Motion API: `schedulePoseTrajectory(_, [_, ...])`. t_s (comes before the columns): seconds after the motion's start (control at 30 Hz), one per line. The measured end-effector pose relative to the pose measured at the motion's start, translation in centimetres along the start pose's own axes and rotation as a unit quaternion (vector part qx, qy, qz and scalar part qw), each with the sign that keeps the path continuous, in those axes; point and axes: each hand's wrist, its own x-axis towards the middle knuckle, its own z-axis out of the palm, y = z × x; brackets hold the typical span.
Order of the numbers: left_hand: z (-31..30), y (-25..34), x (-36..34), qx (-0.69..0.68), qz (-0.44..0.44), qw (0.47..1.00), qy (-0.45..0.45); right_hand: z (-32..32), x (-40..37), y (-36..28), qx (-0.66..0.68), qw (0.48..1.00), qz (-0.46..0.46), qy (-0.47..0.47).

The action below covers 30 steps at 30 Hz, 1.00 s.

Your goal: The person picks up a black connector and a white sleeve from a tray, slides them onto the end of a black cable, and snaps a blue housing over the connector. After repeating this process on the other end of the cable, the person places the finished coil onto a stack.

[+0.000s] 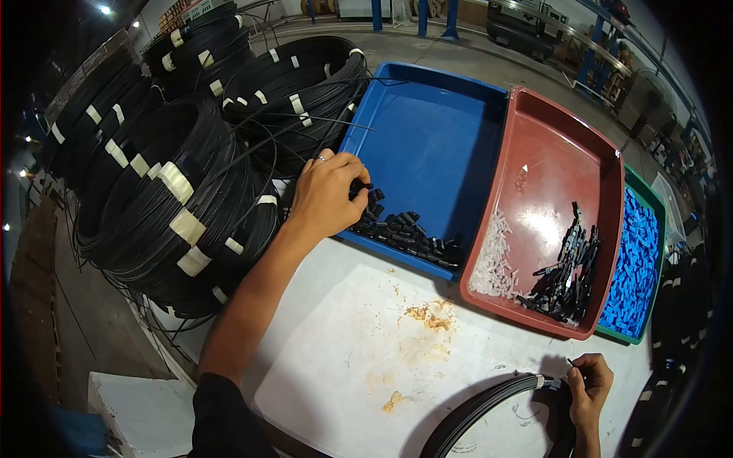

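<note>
My left hand (330, 192) reaches over the near left corner of the blue tray (439, 145). Its thumb and fingers are closed in a pinch, with a small black plastic piece partly showing between them. Beside it, a pile of similar black pieces (405, 229) lies along the tray's near side. At the lower right, my right hand (592, 389) pinches the thin end of a black cable, which sticks up past the thumb. Just left of that hand, a coil of black cable (489, 408) rests on the white table (343, 336), bound with a light band near the fingers.
A red tray (550, 122) holds white pieces (495, 263) and black connectors (569, 267). Beyond it, a green tray (660, 229) contains many blue pieces (632, 267). Large taped cable coils (175, 206) are stacked at left, with loose ends jutting over the blue tray.
</note>
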Motion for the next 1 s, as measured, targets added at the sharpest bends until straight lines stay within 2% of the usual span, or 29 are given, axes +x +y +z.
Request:
schedulePoseTrajectory(0.07, [0.0,0.0,0.1,-0.004,0.001,1.000,0.006,-0.2,0.1,-0.4,-0.002,1.000,0.016,-0.011])
schedulePoseTrajectory(0.17, [0.0,-0.1,0.5,-0.100,0.068,0.989,0.083,-0.4,0.1,-0.4,-0.007,0.999,0.026,-0.026])
schedulePoseTrajectory(0.23, [-0.3,0.7,0.5,-0.126,0.080,0.986,0.079,-0.4,0.1,-0.3,-0.013,0.999,0.023,-0.026])
schedulePoseTrajectory(0.3, [-0.8,2.3,0.3,-0.158,0.094,0.980,0.075,-0.3,0.1,-0.4,-0.059,0.997,-0.054,-0.025])
schedulePoseTrajectory(0.33, [-1.1,3.4,0.2,-0.174,0.097,0.977,0.072,0.3,0.3,-0.6,-0.073,0.991,-0.116,0.007])
schedulePoseTrajectory(0.4, [-1.2,5.6,0.1,-0.198,0.114,0.971,0.071,0.2,0.6,-1.0,-0.065,0.988,-0.138,-0.009])
schedulePoseTrajectory(0.47, [-0.9,8.0,-0.3,-0.254,0.081,0.962,0.067,0.1,1.0,-1.2,-0.037,0.989,-0.141,-0.018])
schedulePoseTrajectory(0.53, [-0.5,11.2,-0.8,-0.290,0.097,0.949,0.074,-0.4,1.1,-0.4,0.035,0.994,-0.098,-0.041])
schedulePoseTrajectory(0.6, [0.0,14.3,-1.1,-0.350,0.059,0.933,0.053,-0.4,1.2,-0.2,0.157,0.986,-0.036,-0.039])
schedulePoseTrajectory(0.67, [1.5,17.1,-1.7,-0.408,0.055,0.911,0.025,-0.9,1.6,0.2,0.152,0.986,-0.042,-0.053])
schedulePoseTrajectory(0.77, [1.2,22.8,-2.5,-0.422,0.066,0.904,-0.020,-2.4,1.9,-1.3,0.022,0.994,-0.050,-0.093])
schedulePoseTrajectory(0.8, [1.3,24.4,-3.1,-0.435,0.040,0.898,-0.055,-2.7,1.9,-1.4,-0.028,0.992,-0.061,-0.102])
schedulePoseTrajectory(0.87, [1.7,26.3,-4.1,-0.443,0.015,0.891,-0.096,-3.0,1.7,-1.7,-0.058,0.993,-0.073,-0.066])
schedulePoseTrajectory(0.93, [2.2,27.5,-5.4,-0.448,0.030,0.888,-0.102,-3.1,1.7,-2.1,0.024,0.998,-0.002,-0.059])
schedulePoseTrajectory(1.0, [2.9,28.2,-6.3,-0.486,0.009,0.865,-0.122,-2.4,1.7,-1.5,0.252,0.967,0.000,-0.046])
